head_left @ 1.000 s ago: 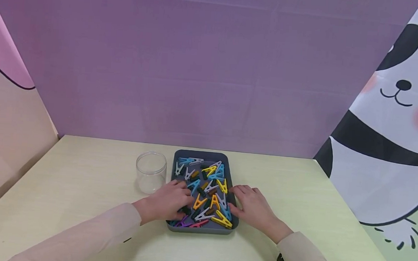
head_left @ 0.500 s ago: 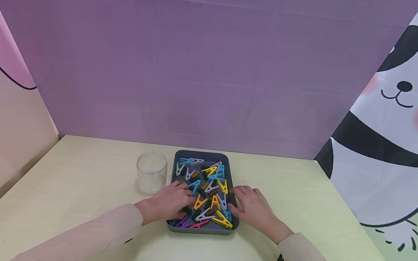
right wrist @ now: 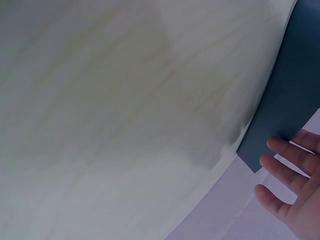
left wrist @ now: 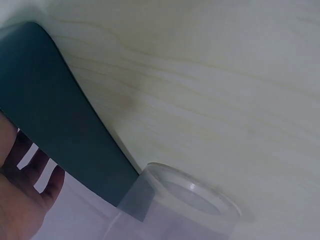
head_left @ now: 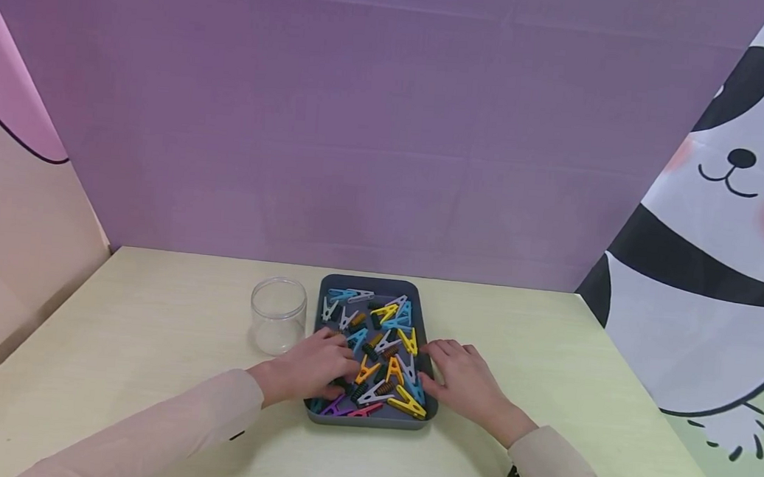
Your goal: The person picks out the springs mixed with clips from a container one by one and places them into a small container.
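Touching right side of tray with right grip, loosely spread; hanging left grip over left side, relaxed with fingers apart, just above clips lying inside tray, near jar on desk.

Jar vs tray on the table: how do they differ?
Transparency: the jar is see-through; the tray is opaque dark gray.
Shape: the jar is round; the tray is rectangular with rounded corners.
Footprint: the jar covers less of the table than the tray.
Shared: both rest on the table, open at the top.
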The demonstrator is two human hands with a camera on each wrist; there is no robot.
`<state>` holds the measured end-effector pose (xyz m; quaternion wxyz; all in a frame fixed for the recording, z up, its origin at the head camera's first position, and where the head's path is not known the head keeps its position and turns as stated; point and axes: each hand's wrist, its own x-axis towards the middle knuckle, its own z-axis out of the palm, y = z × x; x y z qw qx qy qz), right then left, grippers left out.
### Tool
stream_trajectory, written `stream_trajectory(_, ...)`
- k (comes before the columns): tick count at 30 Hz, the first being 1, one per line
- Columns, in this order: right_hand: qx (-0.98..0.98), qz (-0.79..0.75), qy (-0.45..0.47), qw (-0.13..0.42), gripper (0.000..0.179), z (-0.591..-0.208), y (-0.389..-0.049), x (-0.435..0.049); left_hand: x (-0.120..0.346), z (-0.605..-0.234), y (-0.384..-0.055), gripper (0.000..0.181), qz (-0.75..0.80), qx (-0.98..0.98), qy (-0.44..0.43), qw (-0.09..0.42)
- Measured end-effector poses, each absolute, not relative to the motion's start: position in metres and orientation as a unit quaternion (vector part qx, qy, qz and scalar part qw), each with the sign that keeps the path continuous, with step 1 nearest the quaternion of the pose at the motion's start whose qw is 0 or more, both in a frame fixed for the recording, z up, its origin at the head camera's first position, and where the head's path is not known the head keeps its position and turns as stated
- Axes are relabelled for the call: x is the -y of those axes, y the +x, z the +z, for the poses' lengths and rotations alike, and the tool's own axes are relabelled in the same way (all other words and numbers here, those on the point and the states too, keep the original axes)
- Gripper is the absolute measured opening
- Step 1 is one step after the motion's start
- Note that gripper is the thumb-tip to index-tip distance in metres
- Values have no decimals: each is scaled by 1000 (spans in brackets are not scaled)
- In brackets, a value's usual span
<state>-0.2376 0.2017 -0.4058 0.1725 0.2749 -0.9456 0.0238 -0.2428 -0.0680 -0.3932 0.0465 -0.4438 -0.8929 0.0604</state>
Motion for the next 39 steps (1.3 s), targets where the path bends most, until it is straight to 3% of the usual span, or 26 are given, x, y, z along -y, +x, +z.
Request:
stream_trajectory(11,950,23,268,161,39,-403,-236,-201,71,-383,-241,28,37,888,-451,84)
stream_trajectory(39,951,25,264,161,38,-403,-235,-200,114,-328,-259,13,-14,886,-412,211)
